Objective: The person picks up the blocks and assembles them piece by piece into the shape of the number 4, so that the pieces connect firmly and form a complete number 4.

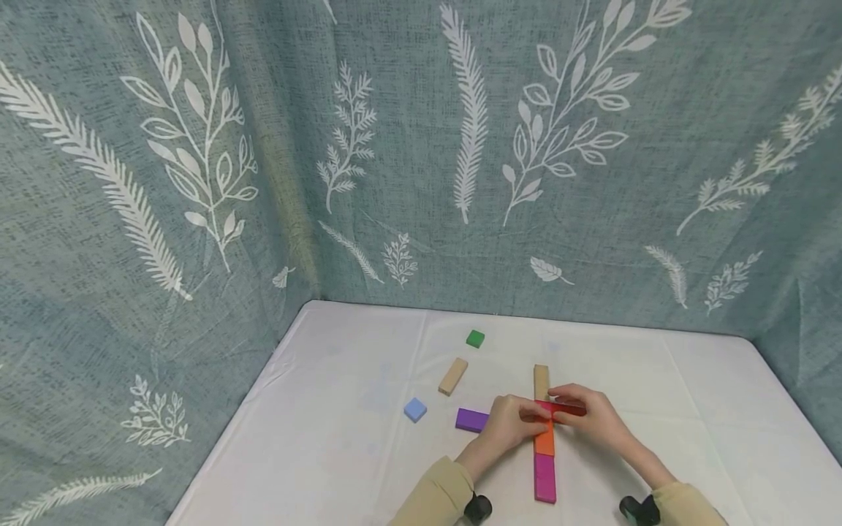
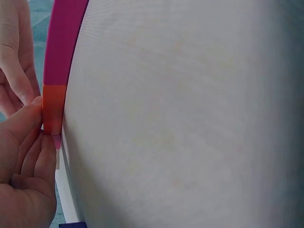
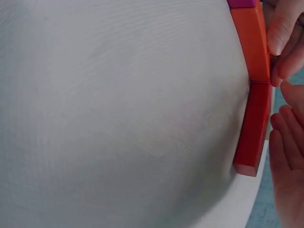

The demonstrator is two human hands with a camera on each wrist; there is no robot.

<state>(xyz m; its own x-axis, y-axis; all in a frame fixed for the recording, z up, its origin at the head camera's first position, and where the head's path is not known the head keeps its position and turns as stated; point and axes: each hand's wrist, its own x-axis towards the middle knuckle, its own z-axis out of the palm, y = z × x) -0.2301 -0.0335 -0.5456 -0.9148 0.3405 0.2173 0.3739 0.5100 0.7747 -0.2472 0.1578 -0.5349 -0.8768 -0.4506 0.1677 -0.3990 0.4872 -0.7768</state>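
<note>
Several coloured blocks form a column with a side arm. A magenta block (image 1: pixel 544 478) lies nearest, touching an orange block (image 1: pixel 544 442). Beyond these are a pink piece (image 1: pixel 542 405), partly hidden, and a tan block (image 1: pixel 541 380). My left hand (image 1: pixel 505 427) reaches in from the left. Its thumb (image 2: pixel 33 107) touches the orange block, while its other fingertips are at that block's far end; their hold is partly hidden. My right hand (image 1: pixel 592 416) hovers over a red block (image 3: pixel 251 130) pointing right, its thumb (image 3: pixel 290 92) apart from the fingers.
Left of the column lie a purple block (image 1: pixel 471 420), a light blue square block (image 1: pixel 415 410), another tan block (image 1: pixel 453 376) and a green block (image 1: pixel 476 338). All sit on a white-covered table (image 1: pixel 342 409). A leaf-patterned teal curtain (image 1: pixel 408 146) hangs behind it.
</note>
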